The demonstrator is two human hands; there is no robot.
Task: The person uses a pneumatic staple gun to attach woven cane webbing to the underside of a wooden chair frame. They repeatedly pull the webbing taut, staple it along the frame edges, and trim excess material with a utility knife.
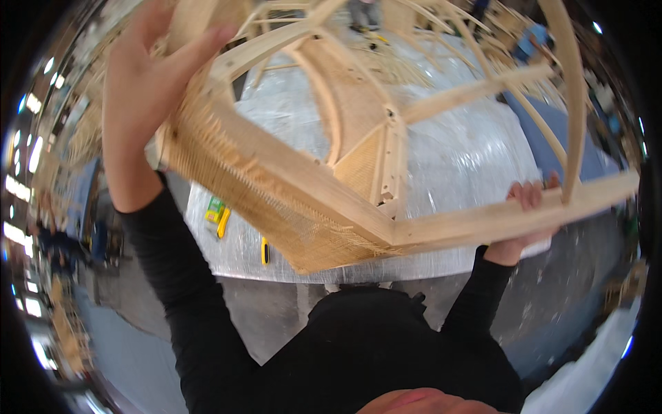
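A pale wooden chair frame is held up and tilted in front of me, above the table. Woven cane covers its near side panel, with frayed strand ends along the rail. My left hand is at the frame's upper left corner, its thumb and fingers on either side of a wooden part; some fingertips run out of view. On the right, my right hand wraps round a straight wooden leg, its fingers over the top and the palm beneath. Curved wooden bars rise at the upper right.
Plastic film covers the table below the frame. Near its front left edge lie a yellow-and-black utility knife, another yellow tool and a green packet. A person in blue is at the far right, among more wooden frames.
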